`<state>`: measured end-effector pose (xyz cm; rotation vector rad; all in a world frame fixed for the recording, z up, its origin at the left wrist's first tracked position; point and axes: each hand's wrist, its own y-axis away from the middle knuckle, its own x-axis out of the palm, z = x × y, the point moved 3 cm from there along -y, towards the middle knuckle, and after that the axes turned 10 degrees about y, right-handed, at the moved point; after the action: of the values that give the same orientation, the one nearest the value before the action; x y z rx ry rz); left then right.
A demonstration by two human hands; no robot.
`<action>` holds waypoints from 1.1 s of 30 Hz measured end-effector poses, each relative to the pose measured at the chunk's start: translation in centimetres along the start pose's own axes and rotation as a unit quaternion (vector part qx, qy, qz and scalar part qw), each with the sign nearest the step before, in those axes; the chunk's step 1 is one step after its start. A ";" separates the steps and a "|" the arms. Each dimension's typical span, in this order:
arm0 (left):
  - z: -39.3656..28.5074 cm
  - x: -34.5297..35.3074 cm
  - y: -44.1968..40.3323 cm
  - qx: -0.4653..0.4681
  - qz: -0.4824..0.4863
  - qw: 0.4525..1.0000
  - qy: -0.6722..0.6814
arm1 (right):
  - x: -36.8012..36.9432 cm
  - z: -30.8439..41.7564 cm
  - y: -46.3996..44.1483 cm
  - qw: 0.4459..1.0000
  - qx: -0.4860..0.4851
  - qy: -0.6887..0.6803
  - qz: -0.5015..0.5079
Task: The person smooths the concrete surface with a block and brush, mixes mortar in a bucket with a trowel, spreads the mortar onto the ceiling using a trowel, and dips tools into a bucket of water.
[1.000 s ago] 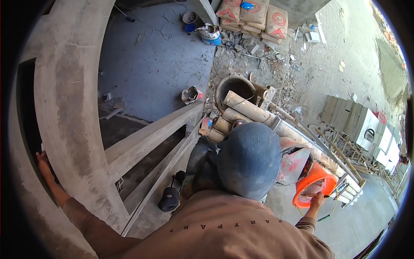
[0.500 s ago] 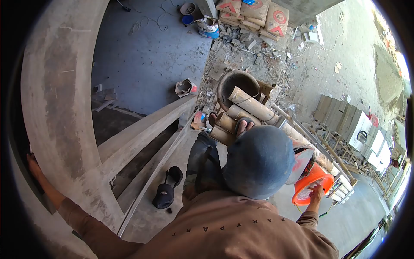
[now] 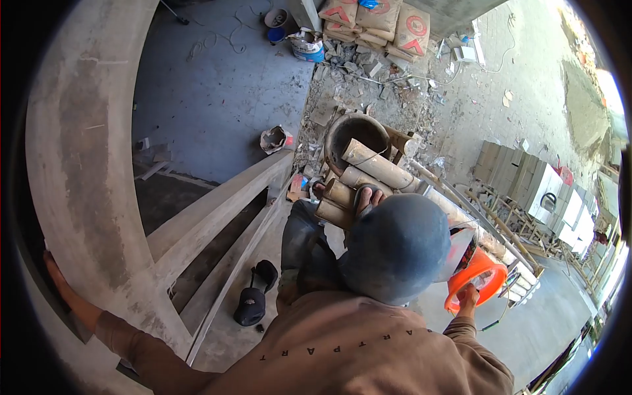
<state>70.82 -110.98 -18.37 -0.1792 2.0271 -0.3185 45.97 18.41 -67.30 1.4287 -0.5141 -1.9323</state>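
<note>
My left arm stretches out to the far left, where my left hand (image 3: 58, 273) lies along the edge of a grey concrete column (image 3: 92, 164). Its fingers look stretched out, partly in shadow. On the right, my right hand (image 3: 469, 297) is at the near side of an orange bucket (image 3: 495, 268), its fingers curled over the inside. Whether those fingers grip anything is too small to make out. The bucket stands by bamboo poles (image 3: 461, 209). A dark head covering (image 3: 398, 250) fills the middle, and my sandalled foot (image 3: 368, 197) rests on the bamboo.
A round dark tub (image 3: 355, 135) stands beyond the bamboo. A black cap (image 3: 250, 306) lies on the floor beside a sloping concrete beam (image 3: 217, 204). Cement sacks (image 3: 411, 29), rubble (image 3: 368, 66) and stacked grey blocks (image 3: 510, 171) are farther off.
My right hand has moved left and toward the near rim of the orange bucket. My left hand stays at the column edge. The whole view has shifted slightly.
</note>
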 end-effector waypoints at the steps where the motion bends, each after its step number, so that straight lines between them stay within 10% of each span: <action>1: 0.1 0.1 0.0 0.009 0.000 1.000 0.005 | 0.6 -0.2 0.1 0.998 0.002 0.021 -0.064; 3: -0.5 1.0 0.0 0.032 0.009 0.999 0.015 | 0.0 -2.3 -3.3 0.980 -0.038 0.178 -0.078; 6: -0.8 1.9 0.0 0.081 0.009 0.996 0.029 | 2.1 -0.8 1.7 0.987 -0.137 -0.001 -0.081; 25: -4.0 9.5 14.6 0.199 0.076 0.969 0.126 | -2.2 6.4 15.2 0.908 -0.045 -0.245 -0.336; 33: -1.5 9.9 2.3 0.169 0.064 0.980 0.085 | 2.8 2.3 6.6 0.963 -0.153 -0.173 -0.136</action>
<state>64.95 -111.18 -26.76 0.1941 2.1056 -0.6066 45.15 11.59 -64.11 1.0080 -0.1614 -2.3797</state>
